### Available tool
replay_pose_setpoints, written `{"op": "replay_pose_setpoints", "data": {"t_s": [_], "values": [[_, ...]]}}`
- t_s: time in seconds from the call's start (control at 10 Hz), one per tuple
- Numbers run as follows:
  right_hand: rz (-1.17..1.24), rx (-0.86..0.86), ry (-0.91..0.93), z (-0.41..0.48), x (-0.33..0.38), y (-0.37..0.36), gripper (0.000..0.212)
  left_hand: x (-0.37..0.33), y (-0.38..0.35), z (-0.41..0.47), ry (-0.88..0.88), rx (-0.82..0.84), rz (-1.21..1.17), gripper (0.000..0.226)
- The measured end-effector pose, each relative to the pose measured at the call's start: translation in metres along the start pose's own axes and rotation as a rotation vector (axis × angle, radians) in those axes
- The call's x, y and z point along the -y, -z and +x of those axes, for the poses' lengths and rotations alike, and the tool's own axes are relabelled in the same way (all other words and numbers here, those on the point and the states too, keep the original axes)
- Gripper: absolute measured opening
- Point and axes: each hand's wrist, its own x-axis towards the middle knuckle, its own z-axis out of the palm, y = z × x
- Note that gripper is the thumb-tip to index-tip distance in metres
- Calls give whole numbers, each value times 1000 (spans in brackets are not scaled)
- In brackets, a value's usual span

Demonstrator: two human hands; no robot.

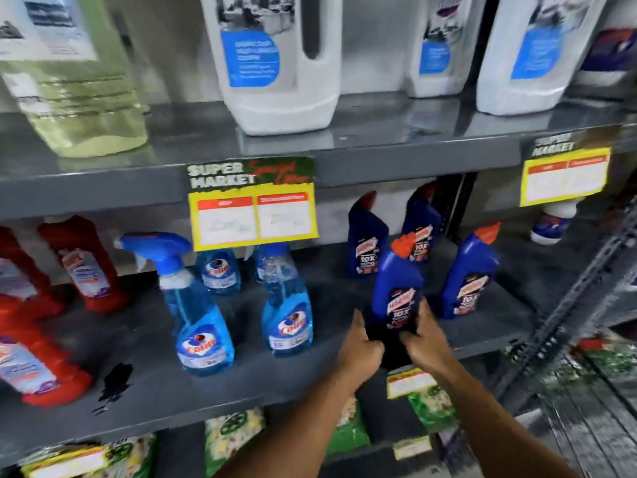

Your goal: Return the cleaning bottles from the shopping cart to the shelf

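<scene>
A dark blue toilet-cleaner bottle (pixel 396 288) with an orange angled cap stands tilted at the front of the grey middle shelf (pixel 241 384). My left hand (pixel 358 346) grips its base from the left and my right hand (pixel 425 339) grips it from the right. Three matching blue bottles stand nearby: one (pixel 470 274) just to the right, two (pixel 367 236) behind. The shopping cart's wire frame (pixel 586 391) shows blurred at the lower right.
Blue glass-cleaner spray bottles (pixel 196 305) stand left of my hands, red bottles (pixel 86 267) farther left. Large white jugs (pixel 275 63) fill the upper shelf. Yellow price tags (pixel 253 215) hang from its edge. Green packets (pixel 234 439) lie on the shelf below.
</scene>
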Motion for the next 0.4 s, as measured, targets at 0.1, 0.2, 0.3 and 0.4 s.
{"op": "replay_pose_setpoints", "data": {"t_s": [0.1,0.2,0.3,0.4], "values": [[-36,21,58,6,-15,0,87,13,-17,18,-50,-15,24,69],[-21,27,26,12,-15,3,86,14,-18,24,-30,-33,29,69],[-46,-10,49,1,-16,0,88,-1,-16,7,-46,-59,58,69],[70,-120,76,-8,-14,7,86,-12,-9,-11,-49,-65,115,69]]}}
